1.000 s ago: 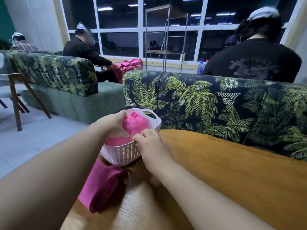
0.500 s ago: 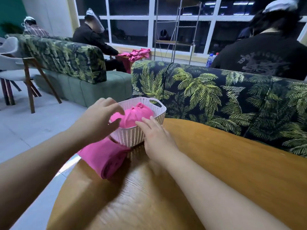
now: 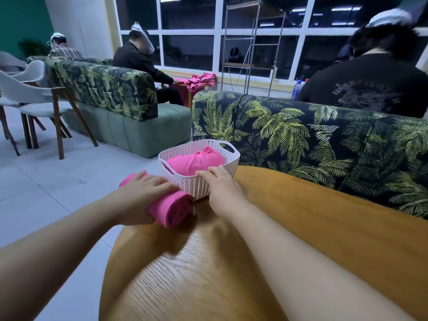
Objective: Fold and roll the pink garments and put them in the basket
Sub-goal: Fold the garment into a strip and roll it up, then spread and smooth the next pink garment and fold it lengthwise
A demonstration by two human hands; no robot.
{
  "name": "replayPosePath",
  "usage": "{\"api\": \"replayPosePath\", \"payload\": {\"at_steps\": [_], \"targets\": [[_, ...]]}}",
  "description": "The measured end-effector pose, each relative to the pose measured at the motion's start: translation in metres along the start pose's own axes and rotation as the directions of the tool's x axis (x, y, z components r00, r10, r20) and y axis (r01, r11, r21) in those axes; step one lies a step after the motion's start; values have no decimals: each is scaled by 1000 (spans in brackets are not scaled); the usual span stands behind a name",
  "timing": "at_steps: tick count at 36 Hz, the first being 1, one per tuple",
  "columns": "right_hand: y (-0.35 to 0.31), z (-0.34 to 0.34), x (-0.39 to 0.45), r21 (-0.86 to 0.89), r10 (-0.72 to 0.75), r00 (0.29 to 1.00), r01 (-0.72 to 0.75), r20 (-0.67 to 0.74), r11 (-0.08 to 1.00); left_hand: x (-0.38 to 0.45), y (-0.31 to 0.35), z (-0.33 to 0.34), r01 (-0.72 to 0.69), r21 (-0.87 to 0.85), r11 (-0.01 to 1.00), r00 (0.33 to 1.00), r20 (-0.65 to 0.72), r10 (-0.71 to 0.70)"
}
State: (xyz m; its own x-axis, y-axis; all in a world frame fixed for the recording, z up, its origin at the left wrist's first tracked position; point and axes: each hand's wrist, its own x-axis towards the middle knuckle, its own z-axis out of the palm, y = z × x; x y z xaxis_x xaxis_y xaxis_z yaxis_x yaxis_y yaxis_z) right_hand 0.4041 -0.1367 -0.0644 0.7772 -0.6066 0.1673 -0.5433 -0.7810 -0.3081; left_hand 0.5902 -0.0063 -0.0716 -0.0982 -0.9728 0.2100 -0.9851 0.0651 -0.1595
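Leftmost, two grey chairs stand on the floor, with a leaf-print sofa behind them on the far left and people seated beyond it. Nearer, the left hand lies over a rolled pink garment at the left edge of the round wooden tabletop; its fingers spread across the top of the roll and its thumb tucks under the near side, so this grip holds the roll. The roll lies just beside the white basket, touching its near left wall. Inside the basket sits a second pink garment, bundled and rising about to the rim. The right hand rests against the basket's near right wall, fingers straight and loose on the rim, its grip open. Far behind, a pile of pink clothes lies on another table. Right of the basket, a second leaf-print sofa backs the tabletop, with a person in black beyond it.
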Motion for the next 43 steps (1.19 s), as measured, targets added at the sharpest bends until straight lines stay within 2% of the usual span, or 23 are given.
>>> {"api": "replayPosePath", "payload": {"at_steps": [2, 4, 5, 9, 13, 18, 22, 25, 28, 29, 31, 34, 37, 39, 43], "targets": [[-2, -5, -4, 16, 2, 1000, -2, 22, 1000, -5, 3, -20, 74, -239, 968, 995, -53, -90], [-3, -10, -9, 50, 17, 999, -18, 27, 999, -8, 9, -47, 152, -539, 829, 977, -42, -207], [-3, -12, -11, 67, 26, 999, -28, 29, 997, -9, 10, -59, 174, -634, 754, 965, -40, -257], [-3, -13, -17, 99, 38, 999, -41, 30, 994, 11, 6, -96, 224, -747, 627, 918, -55, -393], [-4, -8, -19, 123, 36, 999, -35, -3, 992, 53, 2, -113, 325, -722, 611, 878, -10, -479], [2, -1, -16, 126, 40, 999, -42, 21, 991, 118, 6, -118, 272, -692, 669, 895, -75, -441], [12, 17, -6, 44, 24, 996, -20, -89, 999, 158, 11, -102, 245, -719, 650, 892, -95, -442], [11, 23, -9, 111, 32, 992, -19, -119, 994, 172, 9, -74, 326, -708, 627, 908, 49, -417], [11, 33, -9, 155, 32, 948, 19, -316, 988, 175, 5, -39, 488, -555, 674, 873, 328, -361], [12, 37, -8, 188, 22, 942, 44, -334, 981, 174, 6, -31, 515, -511, 688, 853, 389, -349], [15, 42, -9, 204, -1, 960, 60, -279, 977, 175, 7, -22, 520, -496, 695, 844, 422, -330], [16, 33, -13, 214, -21, 972, 73, -236, 974, 174, 13, -18, 449, -476, 756, 885, 350, -306], [17, 27, -15, 173, -42, 979, 78, -200, 982, 168, 19, -9, 400, -249, 882, 915, 159, -370], [17, 26, -17, 158, -42, 986, 68, -163, 985, 162, 26, -5, 391, -201, 898, 919, 33, -393], [19, 20, -29, 121, -36, 993, 49, -111, 991, 154, 38, -7, 327, -405, 854, 898, -147, -414]]}}
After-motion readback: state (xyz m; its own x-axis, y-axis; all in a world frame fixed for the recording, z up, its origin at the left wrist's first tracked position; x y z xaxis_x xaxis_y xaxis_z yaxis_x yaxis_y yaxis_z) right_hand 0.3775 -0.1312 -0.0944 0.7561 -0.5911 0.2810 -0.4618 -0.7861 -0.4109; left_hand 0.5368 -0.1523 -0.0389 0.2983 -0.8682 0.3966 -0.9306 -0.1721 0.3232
